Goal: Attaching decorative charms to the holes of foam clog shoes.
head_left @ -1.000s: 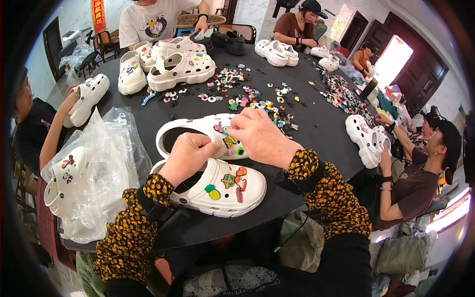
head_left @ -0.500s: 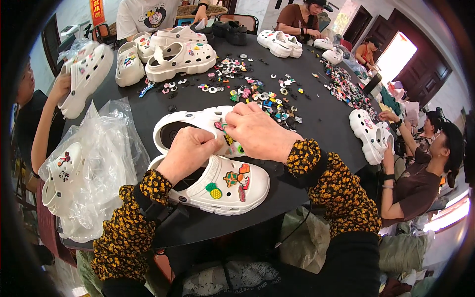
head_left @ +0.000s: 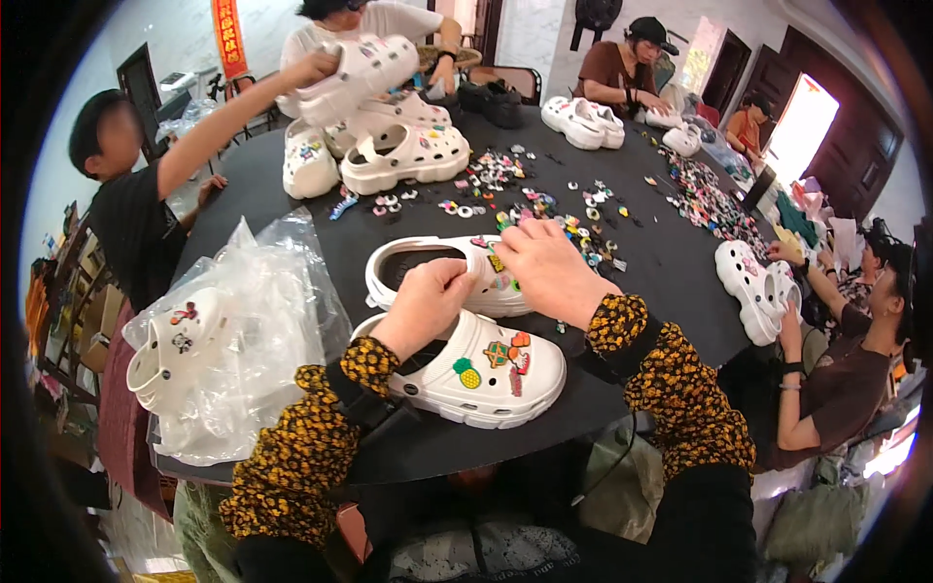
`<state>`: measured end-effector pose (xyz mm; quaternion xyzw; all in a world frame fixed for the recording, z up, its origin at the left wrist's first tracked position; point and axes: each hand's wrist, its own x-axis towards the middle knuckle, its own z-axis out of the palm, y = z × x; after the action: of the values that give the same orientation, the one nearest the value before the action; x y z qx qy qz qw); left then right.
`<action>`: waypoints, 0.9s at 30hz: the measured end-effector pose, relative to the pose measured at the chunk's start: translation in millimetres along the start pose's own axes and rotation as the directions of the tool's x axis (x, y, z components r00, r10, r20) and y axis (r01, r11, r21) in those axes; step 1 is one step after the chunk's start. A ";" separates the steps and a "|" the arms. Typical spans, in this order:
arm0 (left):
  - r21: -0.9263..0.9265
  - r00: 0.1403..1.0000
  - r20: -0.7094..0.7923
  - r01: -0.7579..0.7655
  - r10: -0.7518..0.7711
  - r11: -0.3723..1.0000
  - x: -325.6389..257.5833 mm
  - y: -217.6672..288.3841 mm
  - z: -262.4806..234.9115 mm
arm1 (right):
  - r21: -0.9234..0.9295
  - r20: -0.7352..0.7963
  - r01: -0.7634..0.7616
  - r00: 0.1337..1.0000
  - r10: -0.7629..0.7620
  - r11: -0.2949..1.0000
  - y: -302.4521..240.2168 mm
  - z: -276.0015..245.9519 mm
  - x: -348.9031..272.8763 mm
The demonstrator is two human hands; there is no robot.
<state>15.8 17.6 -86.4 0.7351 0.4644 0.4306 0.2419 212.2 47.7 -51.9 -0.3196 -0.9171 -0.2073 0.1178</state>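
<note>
Two white clogs lie side by side on the black table in front of me. On the near clog (head_left: pixel 486 389) are colourful shoe charms, one a pineapple charm (head_left: pixel 467 373). The far clog (head_left: pixel 394 260) carries charms too, partly covered by my hands. At its opening edge, my left hand (head_left: pixel 428 303) is closed, thumb and fingers pinching the upper. My right hand (head_left: pixel 556 274) is closed over the toe part among the charms; whatever its curled fingers pinch is hidden under them.
A clear plastic bag (head_left: pixel 277 321) with a charm-covered white clog (head_left: pixel 180 340) lies to the left. Beyond my hands are scattered charms (head_left: pixel 583 228) and stacked white clogs (head_left: pixel 418 155). Along the right side, a person holds white clogs (head_left: pixel 748 282). A co-worker's arm (head_left: pixel 233 121) reaches across at far left.
The view has shifted, so everything sits further right. The co-worker at left has moved a white clog over to the stack at the back. My hands stay at the far clog.
</note>
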 end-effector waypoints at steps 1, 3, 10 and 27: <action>0.006 1.000 -0.016 0.003 -0.002 1.000 -1.9 3.9 -1.6 | 0.046 -0.026 -0.012 1.000 0.013 0.999 4.0 0.1 -0.7; 0.056 0.995 -0.077 -0.064 0.068 0.996 -7.3 1.4 -3.7 | 0.066 -0.034 -0.043 0.998 0.046 0.997 7.1 1.4 -4.2; 0.040 0.955 -0.242 -0.168 0.173 0.985 -22.5 26.6 -45.4 | 0.324 -0.070 -0.025 0.996 0.051 0.946 -4.5 -20.0 7.5; -0.154 0.905 -0.415 0.030 -0.092 0.988 -71.0 -33.1 -76.3 | 0.286 0.442 0.010 0.886 -0.141 0.958 -66.3 -37.1 77.3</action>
<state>-79.5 -34.1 -101.3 0.5908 0.4961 0.6033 0.2022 113.9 25.3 -12.4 -0.3034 -0.9505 -0.0013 -0.0665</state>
